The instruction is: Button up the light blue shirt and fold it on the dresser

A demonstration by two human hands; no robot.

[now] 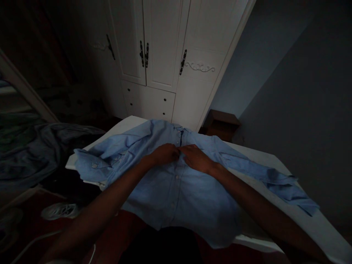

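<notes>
A light blue button-up shirt (176,190) lies front up on a white board (264,157), collar toward the wardrobe, sleeves spread to both sides. My left hand (164,154) and my right hand (195,157) meet at the button placket on the chest, just below the collar. Both hands have their fingers curled and pinched on the shirt's front edge around a button. The fingertips themselves are partly hidden in the dim light.
A white wardrobe (165,47) with dark handles stands behind the board. A brown wooden box or stool (221,124) sits at its right foot. Dark clothing (35,150) is heaped at the left, a pale shoe (59,211) lies on the reddish floor.
</notes>
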